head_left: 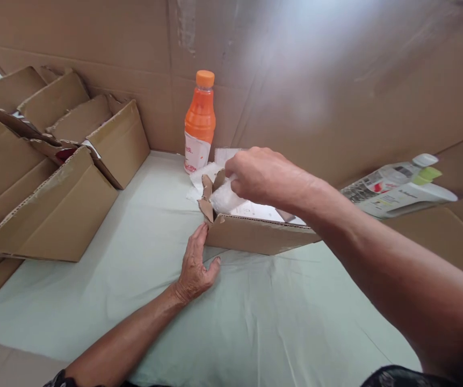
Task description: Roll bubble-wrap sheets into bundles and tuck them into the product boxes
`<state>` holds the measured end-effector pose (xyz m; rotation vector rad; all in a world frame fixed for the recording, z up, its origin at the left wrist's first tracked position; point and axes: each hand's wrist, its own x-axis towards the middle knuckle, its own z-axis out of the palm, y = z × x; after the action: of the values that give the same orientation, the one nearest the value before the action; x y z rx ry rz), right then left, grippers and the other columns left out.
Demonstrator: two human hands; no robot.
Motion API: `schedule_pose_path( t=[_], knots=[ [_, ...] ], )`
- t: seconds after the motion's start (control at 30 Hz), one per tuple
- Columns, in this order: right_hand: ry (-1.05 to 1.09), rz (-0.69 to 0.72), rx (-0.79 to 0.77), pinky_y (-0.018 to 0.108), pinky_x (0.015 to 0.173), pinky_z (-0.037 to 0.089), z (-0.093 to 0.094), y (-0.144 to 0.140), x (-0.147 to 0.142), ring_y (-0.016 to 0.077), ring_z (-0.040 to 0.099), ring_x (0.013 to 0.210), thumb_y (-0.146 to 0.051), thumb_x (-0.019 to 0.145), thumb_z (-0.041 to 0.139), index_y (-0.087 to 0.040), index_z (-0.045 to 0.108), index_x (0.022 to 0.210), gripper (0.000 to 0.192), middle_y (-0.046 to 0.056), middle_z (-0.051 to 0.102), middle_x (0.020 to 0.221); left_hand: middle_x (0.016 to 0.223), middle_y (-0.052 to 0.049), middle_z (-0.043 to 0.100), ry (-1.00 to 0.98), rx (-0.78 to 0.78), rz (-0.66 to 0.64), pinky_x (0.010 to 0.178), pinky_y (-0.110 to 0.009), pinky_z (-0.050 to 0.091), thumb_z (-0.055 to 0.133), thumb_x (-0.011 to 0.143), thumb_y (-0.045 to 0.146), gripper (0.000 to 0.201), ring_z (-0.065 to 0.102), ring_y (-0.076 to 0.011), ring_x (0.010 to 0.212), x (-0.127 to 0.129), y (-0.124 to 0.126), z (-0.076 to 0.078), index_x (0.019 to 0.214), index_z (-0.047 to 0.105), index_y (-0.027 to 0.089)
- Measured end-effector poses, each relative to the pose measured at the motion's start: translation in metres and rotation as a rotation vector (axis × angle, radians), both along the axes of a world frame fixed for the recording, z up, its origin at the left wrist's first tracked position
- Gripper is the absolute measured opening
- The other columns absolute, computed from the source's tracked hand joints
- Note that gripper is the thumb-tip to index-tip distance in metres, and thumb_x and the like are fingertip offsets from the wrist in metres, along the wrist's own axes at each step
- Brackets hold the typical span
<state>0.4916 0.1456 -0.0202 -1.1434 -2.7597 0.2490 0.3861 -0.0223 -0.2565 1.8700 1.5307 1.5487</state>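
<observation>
A low cardboard box (255, 236) sits in front of me, its near wall facing me and its left end ragged with torn flaps (206, 199). White bubble wrap (226, 198) bulges up at the box's left end. My right hand (258, 177) reaches over the box from the right, its fingers closed on the bubble wrap; the fingertips are partly hidden. White printed material (258, 210) shows inside, beneath my right wrist. My left hand (197, 269) lies open, fingertips against the box's near left corner and thumb apart.
Behind the box stands an orange drink bottle (200, 126). Several divided cardboard boxes (50, 209) fill the left side. On the right, a clear bottle (392, 174) and a white bottle (412, 198) lean above another carton (449, 228). A pale green cloth (154, 215) covers the surface.
</observation>
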Motion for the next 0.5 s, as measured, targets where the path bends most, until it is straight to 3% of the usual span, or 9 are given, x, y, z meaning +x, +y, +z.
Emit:
schedule_pose_path(
  t=[0.1,0.27,0.4,0.5],
  knots=[
    [0.017,0.036,0.047,0.039,0.081,0.050,0.005,0.010,0.000,0.0233,0.069,0.088,-0.032,0.088,0.066,-0.017,0.076,0.079,0.020,0.001,0.057,0.064,0.156,-0.017,0.040,0.010,0.024,-0.011,0.117,-0.052,0.039,0.057,0.084,0.013,0.085,0.039,-0.0306,0.146,0.000,-0.001,0.000,0.159,0.019,0.023],
    [-0.140,0.027,0.050,0.032,0.069,0.049,0.009,-0.004,-0.020,0.0202,0.067,0.075,-0.023,0.084,0.069,-0.016,0.075,0.078,0.011,0.003,0.059,0.062,0.156,-0.017,0.040,0.000,0.026,-0.007,0.119,-0.051,0.037,0.056,0.084,0.012,0.083,0.038,-0.0302,0.147,0.000,-0.001,0.001,0.159,0.021,0.022],
    [-0.292,-0.114,0.064,0.029,0.066,0.046,-0.008,-0.024,-0.042,0.0226,0.068,0.080,-0.013,0.083,0.063,-0.014,0.075,0.085,0.011,0.008,0.069,0.077,0.157,-0.018,0.039,-0.001,0.031,-0.011,0.119,-0.052,0.037,0.056,0.083,0.011,0.084,0.037,-0.0305,0.147,0.000,-0.001,0.001,0.159,0.022,0.022],
    [-0.308,-0.091,-0.011,0.028,0.066,0.044,-0.022,-0.024,-0.042,0.0227,0.068,0.084,-0.012,0.083,0.062,-0.014,0.076,0.090,0.016,0.011,0.073,0.087,0.157,-0.018,0.039,-0.003,0.020,0.003,0.119,-0.052,0.037,0.057,0.083,0.012,0.085,0.037,-0.0312,0.147,0.001,-0.001,0.000,0.159,0.021,0.022]
  ],
)
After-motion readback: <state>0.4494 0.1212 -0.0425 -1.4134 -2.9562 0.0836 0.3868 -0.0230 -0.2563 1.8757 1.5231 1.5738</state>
